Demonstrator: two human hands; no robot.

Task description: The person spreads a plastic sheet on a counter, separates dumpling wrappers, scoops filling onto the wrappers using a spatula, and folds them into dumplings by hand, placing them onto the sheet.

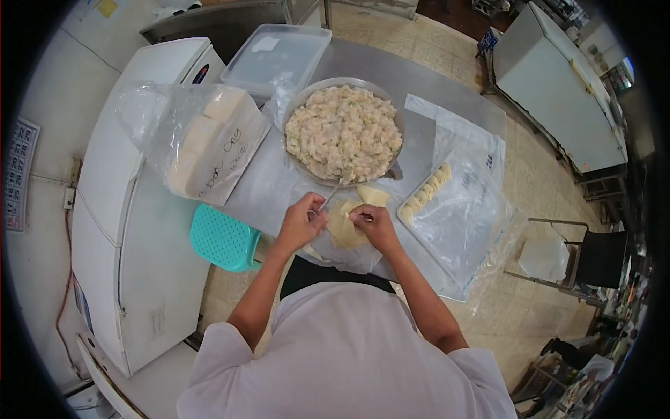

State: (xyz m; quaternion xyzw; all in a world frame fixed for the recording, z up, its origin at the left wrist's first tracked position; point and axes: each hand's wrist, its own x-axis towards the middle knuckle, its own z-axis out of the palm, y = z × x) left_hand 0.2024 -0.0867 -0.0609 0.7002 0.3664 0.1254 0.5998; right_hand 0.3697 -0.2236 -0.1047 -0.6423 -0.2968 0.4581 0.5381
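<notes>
My left hand is closed on a thin stick-like tool, whose upper end points toward the bowl. Just to its right, my right hand pinches at the edge of a pale yellow dough wrapper. Another folded piece of wrapper lies right above that hand. Beyond both hands stands a wide round metal bowl heaped with chunky pale filling flecked with green. A row of shaped dumplings lies along the left edge of a plastic-covered tray.
A bag of stacked wrappers lies at the left beside a clear lidded container. Below the table's left edge is a turquoise stool. White freezers stand on the left and far right. A chair stands right.
</notes>
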